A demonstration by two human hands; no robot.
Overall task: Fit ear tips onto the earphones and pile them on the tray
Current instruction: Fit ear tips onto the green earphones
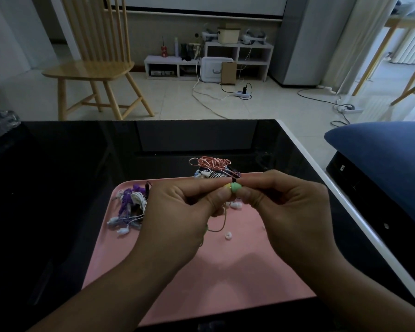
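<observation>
Both hands are raised above the pink tray (pixel 249 279), which rests on the black worktop (pixel 70 176). The left hand (pixel 177 212) pinches a yellow-green earphone (pixel 227 186) between thumb and forefinger, its thin cable (pixel 217 230) hanging toward the tray. The right hand (pixel 285 207) pinches a green ear tip (pixel 236 188), held against the earphone. A purple-and-white earphone pile (pixel 130 207) lies on the tray's far-left area. A loose white ear tip (pixel 228 235) lies near the tray centre. More coiled earphones (pixel 212 167) sit at the tray's far edge.
</observation>
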